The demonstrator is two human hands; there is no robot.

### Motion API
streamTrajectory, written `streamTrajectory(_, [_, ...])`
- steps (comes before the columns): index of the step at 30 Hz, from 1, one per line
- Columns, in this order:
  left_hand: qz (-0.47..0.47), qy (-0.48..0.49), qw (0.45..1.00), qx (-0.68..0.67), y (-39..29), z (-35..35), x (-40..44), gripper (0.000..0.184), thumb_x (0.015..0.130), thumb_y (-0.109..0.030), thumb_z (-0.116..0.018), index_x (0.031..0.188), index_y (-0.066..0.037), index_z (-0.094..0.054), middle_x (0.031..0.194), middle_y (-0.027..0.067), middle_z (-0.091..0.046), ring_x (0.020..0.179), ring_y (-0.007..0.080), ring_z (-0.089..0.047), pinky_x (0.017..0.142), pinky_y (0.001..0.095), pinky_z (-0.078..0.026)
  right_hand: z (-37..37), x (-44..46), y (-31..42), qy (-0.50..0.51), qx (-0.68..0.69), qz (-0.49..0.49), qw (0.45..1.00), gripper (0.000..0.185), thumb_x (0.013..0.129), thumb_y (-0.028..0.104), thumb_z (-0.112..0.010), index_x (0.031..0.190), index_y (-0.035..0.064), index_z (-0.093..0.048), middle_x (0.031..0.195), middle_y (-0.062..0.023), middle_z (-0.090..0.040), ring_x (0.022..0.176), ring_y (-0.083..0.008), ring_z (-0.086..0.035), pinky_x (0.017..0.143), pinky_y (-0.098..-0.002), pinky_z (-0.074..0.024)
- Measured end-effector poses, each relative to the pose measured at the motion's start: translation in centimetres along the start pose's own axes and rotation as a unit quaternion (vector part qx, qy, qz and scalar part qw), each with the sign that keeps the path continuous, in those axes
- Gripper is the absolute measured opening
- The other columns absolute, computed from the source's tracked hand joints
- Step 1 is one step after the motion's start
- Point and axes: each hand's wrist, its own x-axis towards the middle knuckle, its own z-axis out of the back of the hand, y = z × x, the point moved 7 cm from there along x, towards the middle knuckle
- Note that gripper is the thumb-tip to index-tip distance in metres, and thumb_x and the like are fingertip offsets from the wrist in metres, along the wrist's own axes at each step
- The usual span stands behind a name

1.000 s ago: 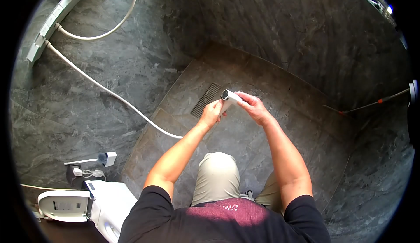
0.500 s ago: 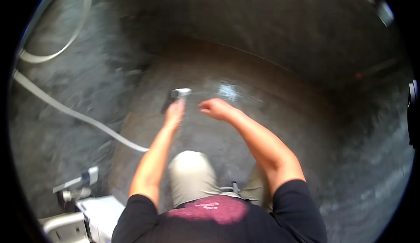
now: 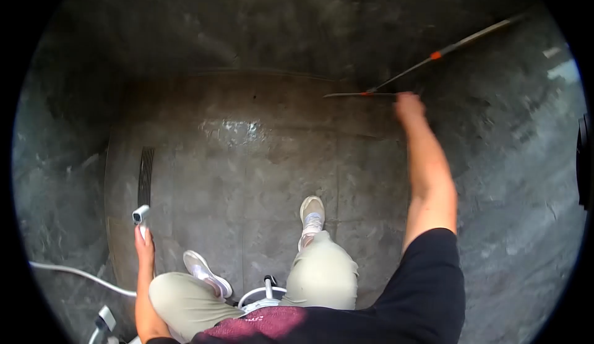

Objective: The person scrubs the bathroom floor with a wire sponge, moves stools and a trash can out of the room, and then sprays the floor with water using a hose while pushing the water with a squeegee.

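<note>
My left hand [image 3: 144, 245], low at the left, is closed around the handle of a white hand shower [image 3: 142, 213]. Its head points up and away from me, near a dark slotted floor drain [image 3: 146, 174]. My right arm stretches out far to the right. At its end, my right hand [image 3: 410, 106] is blurred and overlaps the right end of a thin floor squeegee [image 3: 349, 94] with orange joints. Whether the fingers grip it cannot be made out. The squeegee's long pole [image 3: 476, 36] slants up to the right against the dark wall.
A wet, shiny patch [image 3: 234, 132] lies on the grey-brown tiled floor [image 3: 272, 171]. A white hose [image 3: 80, 274] runs along the lower left, near another white fitting [image 3: 106, 318]. Both my shoes [image 3: 313, 211] are on the floor. Dark walls rise around.
My view has turned to the right. My right hand has swung from beside the hand shower out to the squeegee, while my left hand keeps the hand shower, now lower and farther left.
</note>
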Motion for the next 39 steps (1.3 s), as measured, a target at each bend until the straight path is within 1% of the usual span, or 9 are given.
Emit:
streamTrajectory(2, [-0.210,-0.030,0.968,0.138,-4.2,-4.3,3.0,0.029,0.092,-0.023,-0.045,0.114,-0.004,-0.045,0.068,0.0002,-0.047,0.054,0.0090,-0.042,0.050,0.0242,-0.037,2.2,2.5,-7.6,-0.018,-0.037,-0.063,0.997,0.030,0.079,0.024,-0.058,0.107,0.0108,-0.059,0.111,-0.0117,-0.055,0.105,-0.0323,-0.053,0.082,-0.0436,-0.0482])
streamTrajectory(8, [-0.045,0.049,0.994,0.088,-7.4,-7.5,3.9,0.034,0.093,-0.024,-0.045,0.121,-0.005,-0.043,0.072,0.0030,-0.049,0.063,0.0115,-0.046,0.058,0.0260,-0.040,6.1,10.2,-11.4,-0.196,-0.195,0.035,0.960,0.033,0.085,0.015,-0.046,0.118,0.0128,-0.050,0.128,-0.0076,-0.044,0.116,-0.0276,-0.044,0.080,-0.0446,-0.0485])
streamTrajectory(10, [-0.117,-0.030,0.987,0.110,-9.6,-7.1,3.3,0.041,0.093,-0.023,-0.043,0.133,-0.016,-0.035,0.073,-0.0008,-0.051,0.050,0.0068,-0.042,0.043,0.0209,-0.034,7.0,13.7,-11.7,-0.248,-0.242,0.072,0.935,0.035,0.086,0.012,-0.043,0.121,0.0141,-0.048,0.132,-0.0070,-0.042,0.119,-0.0274,-0.042,0.083,-0.0439,-0.0461])
streamTrajectory(13, [-0.096,-0.027,0.993,0.058,-17.9,-10.4,1.8,0.051,0.090,-0.021,-0.048,0.138,-0.019,-0.030,0.086,0.0036,-0.058,0.058,0.0096,-0.051,0.049,0.0222,-0.039,6.7,18.5,-15.6,-0.293,-0.349,0.113,0.883,0.036,0.084,0.016,-0.046,0.120,0.0154,-0.049,0.130,-0.0062,-0.044,0.120,-0.0251,-0.042,0.092,-0.0446,-0.0401])
streamTrajectory(22, [-0.132,-0.090,0.987,-0.021,-16.3,-13.3,3.5,0.040,0.085,-0.010,-0.058,0.123,-0.005,-0.047,0.096,0.0051,-0.057,0.073,0.0095,-0.053,0.061,0.0233,-0.047,4.8,23.3,-24.0,-0.176,-0.472,0.069,0.861,0.031,0.085,0.015,-0.045,0.115,0.0147,-0.053,0.110,-0.0045,-0.053,0.108,-0.0215,-0.047,0.099,-0.0416,-0.0331])
streamTrajectory(30, [-0.135,-0.092,0.987,-0.001,-14.0,-12.8,3.4,0.043,0.083,-0.011,-0.062,0.123,-0.008,-0.046,0.103,0.0080,-0.060,0.077,0.0112,-0.057,0.061,0.0254,-0.049,3.1,22.8,-28.8,-0.144,-0.434,0.184,0.870,0.015,0.084,0.019,-0.049,0.092,0.0134,-0.060,0.085,-0.0056,-0.060,0.080,-0.0224,-0.059,0.065,-0.0377,-0.0490])
streamTrajectory(34, [-0.126,-0.060,0.989,0.039,-13.7,-11.5,1.8,0.047,0.082,-0.013,-0.063,0.124,-0.012,-0.042,0.095,0.0088,-0.063,0.066,0.0122,-0.057,0.060,0.0263,-0.048,3.1,17.2,-26.1,-0.163,-0.395,0.264,0.865,0.013,0.082,0.022,-0.053,0.085,0.0125,-0.061,0.080,-0.0071,-0.062,0.074,-0.0235,-0.062,0.062,-0.0373,-0.0509])
streamTrajectory(36, [-0.138,-0.057,0.989,0.020,-13.2,-11.0,1.8,0.048,0.082,-0.015,-0.063,0.125,-0.012,-0.041,0.094,0.0082,-0.063,0.066,0.0119,-0.056,0.060,0.0265,-0.047,3.6,13.6,-25.0,-0.168,-0.367,0.209,0.891,0.018,0.083,0.028,-0.054,0.084,0.0118,-0.062,0.083,-0.0113,-0.061,0.077,-0.0253,-0.062,0.061,-0.0405,-0.0504])
streamTrajectory(39, [-0.114,-0.038,0.993,0.005,-13.3,-10.9,1.1,0.046,0.083,-0.020,-0.063,0.125,-0.011,-0.044,0.090,0.0040,-0.061,0.066,0.0104,-0.053,0.060,0.0246,-0.045,0.7,8.3,-22.7,0.049,-0.223,0.128,0.965,0.031,0.072,0.031,-0.068,0.083,0.0024,-0.064,0.080,-0.0188,-0.064,0.076,-0.0343,-0.063,0.064,-0.0431,-0.0498])
